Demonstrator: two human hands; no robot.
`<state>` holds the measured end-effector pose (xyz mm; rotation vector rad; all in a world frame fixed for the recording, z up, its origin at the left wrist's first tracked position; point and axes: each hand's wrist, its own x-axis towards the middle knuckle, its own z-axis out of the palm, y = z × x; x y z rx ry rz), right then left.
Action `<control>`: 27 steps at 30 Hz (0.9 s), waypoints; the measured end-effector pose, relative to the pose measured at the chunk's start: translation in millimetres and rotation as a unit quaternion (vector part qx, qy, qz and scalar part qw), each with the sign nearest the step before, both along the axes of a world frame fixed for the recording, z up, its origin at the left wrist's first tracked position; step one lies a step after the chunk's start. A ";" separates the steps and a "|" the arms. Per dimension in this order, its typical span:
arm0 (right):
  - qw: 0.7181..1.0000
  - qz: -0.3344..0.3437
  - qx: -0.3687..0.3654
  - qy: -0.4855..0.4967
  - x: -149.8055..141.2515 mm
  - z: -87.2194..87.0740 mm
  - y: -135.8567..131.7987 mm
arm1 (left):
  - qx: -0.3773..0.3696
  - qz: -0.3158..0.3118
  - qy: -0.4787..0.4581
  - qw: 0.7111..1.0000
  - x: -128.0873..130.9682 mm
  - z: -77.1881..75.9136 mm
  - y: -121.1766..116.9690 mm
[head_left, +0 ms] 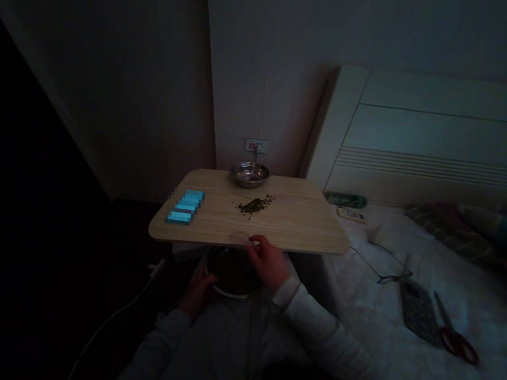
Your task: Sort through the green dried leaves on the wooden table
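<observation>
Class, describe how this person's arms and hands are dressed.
The left hand and right hand wear no gloves. The left sleeve and right sleeve are long and greyish, the right one creased, with a pale cuff. Dim light obscures the exact shade.

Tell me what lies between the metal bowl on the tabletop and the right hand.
In the head view, a scattered pile of small greenish pieces, then a faint, clear round object by the right hand.
</observation>
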<state>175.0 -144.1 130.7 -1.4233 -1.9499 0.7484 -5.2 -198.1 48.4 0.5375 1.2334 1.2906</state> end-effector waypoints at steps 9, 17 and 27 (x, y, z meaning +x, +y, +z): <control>0.987 -0.017 -0.014 -0.159 -40.1 18.6 23.0 | 0.009 0.005 -0.013 1.000 1.1 6.4 -0.4; 0.984 -0.088 -0.013 -0.156 -1.6 12.2 46.0 | 0.013 0.012 -0.018 1.000 1.1 0.5 0.0; 0.981 -0.113 -0.006 -0.156 48.4 11.1 74.1 | -0.010 0.028 -0.004 1.000 2.8 6.1 -1.1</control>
